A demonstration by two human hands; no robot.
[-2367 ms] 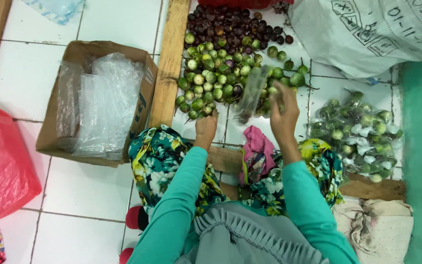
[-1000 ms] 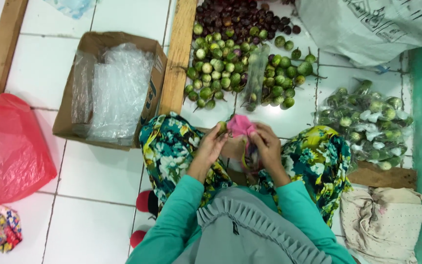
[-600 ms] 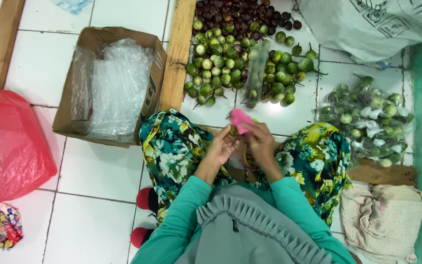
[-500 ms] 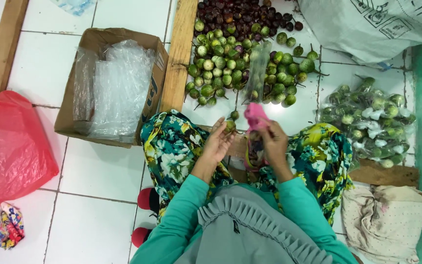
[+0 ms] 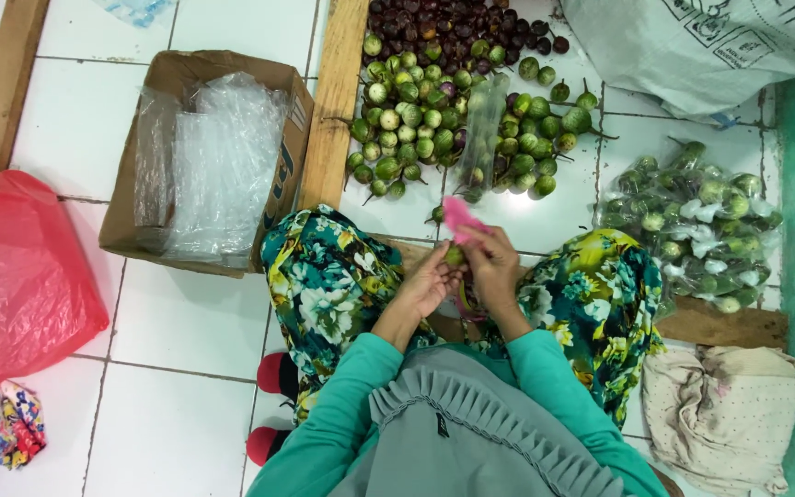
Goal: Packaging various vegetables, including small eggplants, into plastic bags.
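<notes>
Both hands meet over my lap, above floral-patterned trousers. My left hand (image 5: 425,283) pinches a small round green eggplant (image 5: 455,255) at its fingertips. My right hand (image 5: 494,267) touches the same eggplant and holds a pink piece of soft plastic or cloth (image 5: 460,216) that sticks up from its fingers. Just beyond my hands a heap of small green and dark purple eggplants (image 5: 416,101) lies on the white tiled floor. A clear plastic bag (image 5: 482,129) with a few eggplants in it lies across the heap.
A cardboard box (image 5: 278,166) of clear plastic bags stands at the left beside a wooden plank (image 5: 335,101). Filled clear bags of eggplants (image 5: 692,225) lie at the right. A red plastic bag (image 5: 11,267), a white sack (image 5: 692,46) and a beige cloth (image 5: 724,405) surround me.
Both hands have drawn back from the eggplant heap to my lap and closed together. The pink piece came up into my right hand, and an eggplant is now held between the hands.
</notes>
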